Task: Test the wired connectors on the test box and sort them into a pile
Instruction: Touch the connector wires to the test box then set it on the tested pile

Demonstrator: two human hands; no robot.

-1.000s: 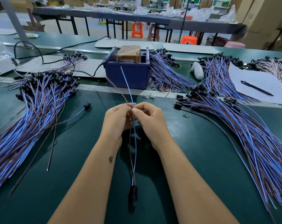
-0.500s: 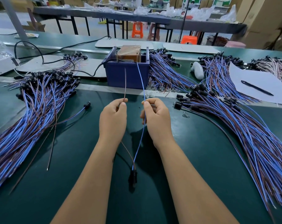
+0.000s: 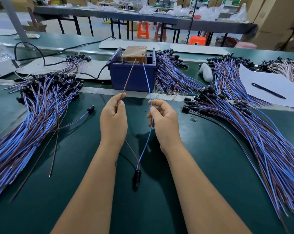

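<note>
Green bench (image 3: 202, 166): wire piles (image 3: 33, 115), test box (image 3: 132, 76).

Lighting even and bright; picture sharp in the foreground.
Soft shadows fall beneath the forearms on the green table (image 3: 210, 166); wide-angle bending at edges; far background slightly soft.

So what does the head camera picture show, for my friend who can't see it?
Two hands hold one connector's wires up to a blue test box: the left hand pinches the brown wire, the right hand the blue wire. The black connector dangles below, with wire piles on both sides.
</note>
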